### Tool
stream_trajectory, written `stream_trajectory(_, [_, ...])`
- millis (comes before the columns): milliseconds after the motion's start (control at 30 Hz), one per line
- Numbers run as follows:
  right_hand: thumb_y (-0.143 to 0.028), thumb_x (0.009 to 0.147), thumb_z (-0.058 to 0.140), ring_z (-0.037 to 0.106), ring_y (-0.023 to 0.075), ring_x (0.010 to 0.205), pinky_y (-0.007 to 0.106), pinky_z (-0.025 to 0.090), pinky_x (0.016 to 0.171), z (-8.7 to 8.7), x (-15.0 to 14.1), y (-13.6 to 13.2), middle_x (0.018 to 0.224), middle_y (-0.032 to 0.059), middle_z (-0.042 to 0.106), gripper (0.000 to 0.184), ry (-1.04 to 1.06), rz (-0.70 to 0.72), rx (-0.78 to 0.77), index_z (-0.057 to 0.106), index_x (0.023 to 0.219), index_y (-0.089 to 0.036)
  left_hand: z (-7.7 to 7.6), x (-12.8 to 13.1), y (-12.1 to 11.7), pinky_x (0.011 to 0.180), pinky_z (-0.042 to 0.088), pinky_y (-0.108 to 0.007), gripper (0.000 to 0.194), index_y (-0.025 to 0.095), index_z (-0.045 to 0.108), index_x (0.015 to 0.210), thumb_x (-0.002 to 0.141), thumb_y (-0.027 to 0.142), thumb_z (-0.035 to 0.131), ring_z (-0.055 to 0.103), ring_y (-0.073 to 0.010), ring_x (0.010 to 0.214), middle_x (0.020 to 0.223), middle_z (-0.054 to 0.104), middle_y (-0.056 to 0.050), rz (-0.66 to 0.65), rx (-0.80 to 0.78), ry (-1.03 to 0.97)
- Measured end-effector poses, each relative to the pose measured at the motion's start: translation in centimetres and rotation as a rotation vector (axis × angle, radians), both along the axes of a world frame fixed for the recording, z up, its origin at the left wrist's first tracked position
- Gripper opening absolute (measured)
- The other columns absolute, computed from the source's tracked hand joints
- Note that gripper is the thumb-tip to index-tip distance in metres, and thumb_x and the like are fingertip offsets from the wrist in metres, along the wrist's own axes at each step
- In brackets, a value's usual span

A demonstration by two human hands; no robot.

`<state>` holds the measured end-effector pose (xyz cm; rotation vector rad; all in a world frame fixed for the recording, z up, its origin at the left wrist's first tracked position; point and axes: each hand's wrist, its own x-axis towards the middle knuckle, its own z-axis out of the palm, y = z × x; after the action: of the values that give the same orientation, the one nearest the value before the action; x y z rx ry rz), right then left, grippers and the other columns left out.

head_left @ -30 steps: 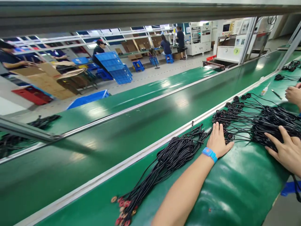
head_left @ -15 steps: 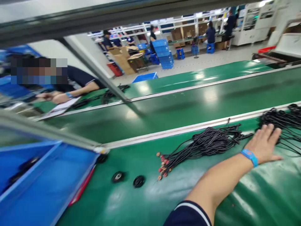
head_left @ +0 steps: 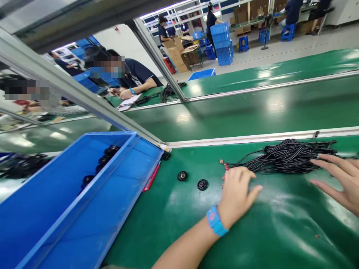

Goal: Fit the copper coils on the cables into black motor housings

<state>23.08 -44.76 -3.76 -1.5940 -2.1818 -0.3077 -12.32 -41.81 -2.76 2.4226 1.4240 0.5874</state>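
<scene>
Black cable bundle (head_left: pixel 291 157) near both hands (head_left: pixel 235 192) (head_left: pixel 347 183)

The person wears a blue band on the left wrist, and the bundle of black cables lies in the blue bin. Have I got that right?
Not quite: the bundle of black cables lies on the green work surface, not in the blue bin, as the head view shows. The wristband is as you said.
</scene>
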Motion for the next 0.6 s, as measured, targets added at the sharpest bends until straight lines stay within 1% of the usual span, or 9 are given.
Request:
stream_trajectory(33, [-0.058,0.098,0.060,0.067,0.0319,0.101,0.052,0.050,0.090,0.4,-1.0,0.6,0.142,0.0086,0.066,0.054,-0.020,0.043,0.008,0.058,0.145,-0.032,0.1,-1.2,0.9,0.098,0.049,-0.046,0.025,0.020,0.065,0.113,0.102,0.042,0.065,0.062,-0.0286,0.111,0.114,0.069,-0.010,0.062,-0.006,0.016])
stream_trajectory(100, [-0.055,0.101,0.057,0.066,0.0291,0.099,0.050,0.049,0.091,1.0,-2.9,1.5,0.140,0.0092,0.066,0.048,-0.025,0.093,0.030,0.061,0.141,-0.028,0.1,-2.8,2.5,0.096,0.047,-0.048,0.023,0.019,0.065,0.113,0.102,0.040,0.065,0.059,-0.0295,0.108,0.113,0.068,-0.010,0.090,-0.023,0.042])
stream_trajectory(167, [-0.051,0.102,0.058,0.065,0.0263,0.098,0.046,0.049,0.092,1.4,-4.4,1.9,0.136,0.0083,0.068,0.041,0.022,0.097,0.052,0.064,0.134,-0.026,0.0,-3.5,3.7,0.095,0.045,-0.048,0.027,0.020,0.066,0.115,0.099,0.041,0.070,0.058,-0.0302,0.108,0.114,0.067,-0.009,0.052,-0.045,0.051])
stream_trajectory(233, [-0.045,0.102,0.061,0.065,0.0246,0.098,0.044,0.049,0.093,1.4,-5.6,2.1,0.132,0.0079,0.070,0.035,0.068,0.091,0.067,0.067,0.130,-0.026,-0.2,-3.7,4.6,0.092,0.045,-0.045,0.027,0.022,0.068,0.115,0.096,0.039,0.074,0.058,-0.0296,0.107,0.113,0.067,-0.008,0.006,-0.074,0.054])
stream_trajectory(300, [-0.041,0.101,0.063,0.066,0.0237,0.100,0.043,0.050,0.094,1.2,-6.4,2.1,0.129,0.0076,0.071,0.031,0.094,0.081,0.083,0.068,0.127,-0.025,-0.3,-3.7,5.2,0.090,0.044,-0.043,0.018,0.023,0.069,0.109,0.095,0.034,0.074,0.058,-0.0279,0.104,0.110,0.068,-0.006,-0.042,-0.104,0.047])
stream_trajectory(400, [-0.036,0.100,0.065,0.068,0.0229,0.103,0.041,0.051,0.094,0.7,-6.9,1.9,0.125,0.0073,0.072,0.027,0.121,0.052,0.126,0.068,0.125,-0.025,-0.3,-3.7,5.7,0.088,0.045,-0.041,0.004,0.022,0.065,0.097,0.098,0.026,0.067,0.061,-0.0250,0.097,0.100,0.071,-0.003,-0.092,-0.146,0.015])
stream_trajectory(500, [-0.032,0.099,0.067,0.070,0.0227,0.101,0.041,0.051,0.094,0.3,-7.0,1.7,0.120,0.0072,0.074,0.025,0.152,-0.001,0.171,0.069,0.122,-0.025,-0.3,-3.8,6.0,0.087,0.046,-0.040,0.010,0.022,0.060,0.095,0.103,0.025,0.054,0.063,-0.0237,0.093,0.094,0.071,-0.002,-0.098,-0.180,-0.035])
stream_trajectory(600, [-0.031,0.098,0.069,0.071,0.0227,0.101,0.041,0.050,0.094,0.1,-7.2,1.7,0.119,0.0066,0.074,0.024,0.164,-0.027,0.183,0.068,0.121,-0.025,0.0,-3.7,6.1,0.088,0.047,-0.039,0.015,0.023,0.056,0.101,0.107,0.029,0.045,0.066,-0.0238,0.093,0.093,0.071,-0.003,-0.068,-0.201,-0.094])
